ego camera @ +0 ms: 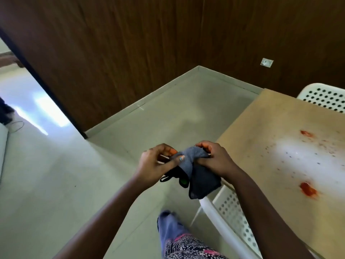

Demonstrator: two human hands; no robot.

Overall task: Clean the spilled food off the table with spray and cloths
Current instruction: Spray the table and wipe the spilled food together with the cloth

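Both my hands hold a grey cloth [194, 165] over the floor, just left of the table. My left hand [156, 163] pinches its upper left edge and my right hand [214, 159] grips its upper right part. The cloth hangs down dark and bunched, with a black strap and a green patch showing below my left hand. The light wooden table [261, 124] at the right carries red food blobs [308, 189] and scattered specks around a glare patch. No spray bottle is in view.
A white perforated chair [235, 217] stands tucked at the table's near side, another [324, 96] at its far side. Brown wood-panelled walls meet at a corner behind. An open doorway [28, 101] lies at the left. My foot in a blue sock [169, 227] is on the tiled floor.
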